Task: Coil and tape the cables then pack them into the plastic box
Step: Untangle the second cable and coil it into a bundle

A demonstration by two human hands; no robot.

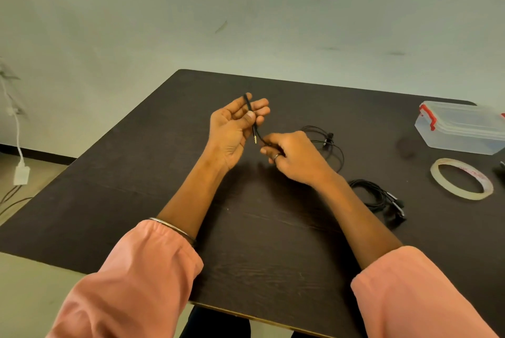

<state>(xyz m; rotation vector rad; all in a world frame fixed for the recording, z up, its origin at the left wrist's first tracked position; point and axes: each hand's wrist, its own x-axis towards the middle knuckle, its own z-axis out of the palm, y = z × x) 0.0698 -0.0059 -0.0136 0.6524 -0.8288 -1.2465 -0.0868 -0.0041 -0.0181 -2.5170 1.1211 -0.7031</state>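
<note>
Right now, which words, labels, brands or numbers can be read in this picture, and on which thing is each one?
None can be read.
Tape roll: red print on its inner ring, too blurred to read.
Plastic box: no label visible.
Cables and table: no text visible.

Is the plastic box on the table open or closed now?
Closed. The plastic box has its clear lid seated on top, and the red latch at its left end is folded down over the rim.

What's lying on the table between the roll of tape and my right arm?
In the head view, a bundled black cable lies between the tape roll and the right forearm.
</note>
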